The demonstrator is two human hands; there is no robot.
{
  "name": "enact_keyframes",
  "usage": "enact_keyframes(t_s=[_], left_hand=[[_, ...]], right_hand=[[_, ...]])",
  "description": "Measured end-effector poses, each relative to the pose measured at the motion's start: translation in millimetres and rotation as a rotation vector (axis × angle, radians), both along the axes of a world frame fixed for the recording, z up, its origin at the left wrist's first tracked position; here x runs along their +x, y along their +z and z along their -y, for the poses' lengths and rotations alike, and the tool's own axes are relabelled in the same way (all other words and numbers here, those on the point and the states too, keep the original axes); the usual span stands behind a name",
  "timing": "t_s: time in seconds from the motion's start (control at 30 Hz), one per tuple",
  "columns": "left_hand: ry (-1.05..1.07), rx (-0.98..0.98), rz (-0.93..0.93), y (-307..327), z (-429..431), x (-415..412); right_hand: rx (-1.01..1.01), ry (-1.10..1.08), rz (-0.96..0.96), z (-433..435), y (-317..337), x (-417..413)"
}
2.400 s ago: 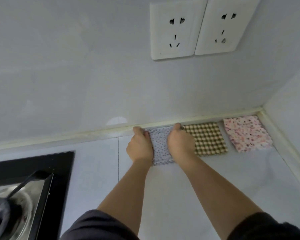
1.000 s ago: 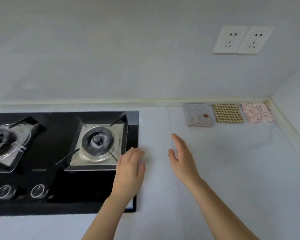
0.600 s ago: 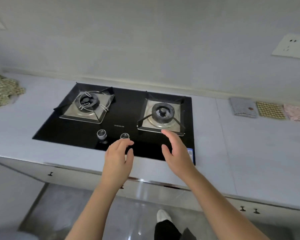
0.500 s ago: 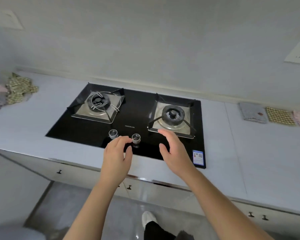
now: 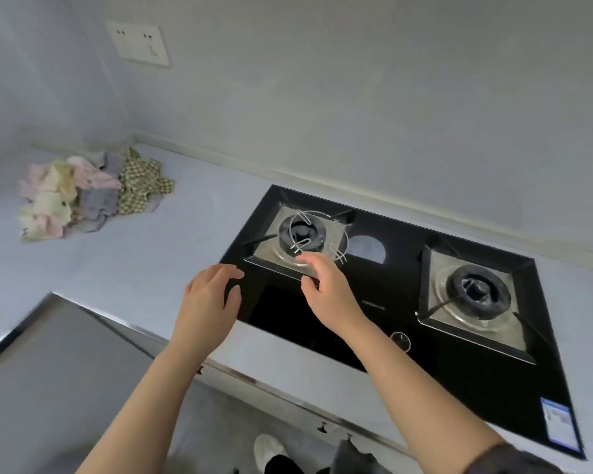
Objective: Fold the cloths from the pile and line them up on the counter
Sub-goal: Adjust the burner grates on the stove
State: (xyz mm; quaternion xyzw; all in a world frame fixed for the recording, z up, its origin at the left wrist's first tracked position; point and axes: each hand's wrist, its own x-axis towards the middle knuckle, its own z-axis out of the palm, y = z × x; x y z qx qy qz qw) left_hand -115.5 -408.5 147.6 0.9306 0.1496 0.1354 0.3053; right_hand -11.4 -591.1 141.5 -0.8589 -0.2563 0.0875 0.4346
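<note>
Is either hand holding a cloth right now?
No, the left hand and right hand hover empty by the stove, well apart from the cloth pile on the counter.

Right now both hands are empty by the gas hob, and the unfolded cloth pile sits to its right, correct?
No. The head view shows the cloth pile on the counter left of the gas hob. The left hand and right hand are empty by the hob, as you said.

We see the left hand [image 5: 210, 302] and right hand [image 5: 327, 290] held relaxed and empty above the black stove [image 5: 404, 304], with the cloth pile [image 5: 89, 196] far left on the counter [image 5: 172, 241].
</note>
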Motion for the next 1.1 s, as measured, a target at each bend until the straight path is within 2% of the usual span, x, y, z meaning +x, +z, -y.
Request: enact_keyframes(t_s=[0.17, 0.3, 0.47, 0.57, 0.7, 0.83, 0.93, 1.1], left_hand=[[0.173, -0.054, -0.011, 5, -86, 12], [0.204, -0.039, 0.014, -1, -159, 24], [0.178, -0.021, -0.005, -23, -272, 53], [0.171, 0.031, -0.012, -35, -340, 76], [0.153, 0.171, 0.023, -57, -426, 112], [0.325, 0.309, 0.158, -78, -492, 142], [0.445, 0.244, 0.212, -93, -521, 155], [0.451, 0.17, 0.283, -128, -546, 167]], right_hand=[[0.011, 0.093, -0.026, -113, 13, 30], [-0.027, 0.175, -0.076, -188, 12, 40], [-0.168, 0.313, -0.093, -289, -5, 68], [-0.24, 0.297, -0.047, -352, -13, 95], [-0.22, 0.238, -0.074, -436, -33, 114], [-0.156, 0.198, -0.088, -513, -65, 124], [-0.109, 0.192, -0.055, -545, -85, 130], [-0.089, 0.221, 0.048, -566, -120, 136]])
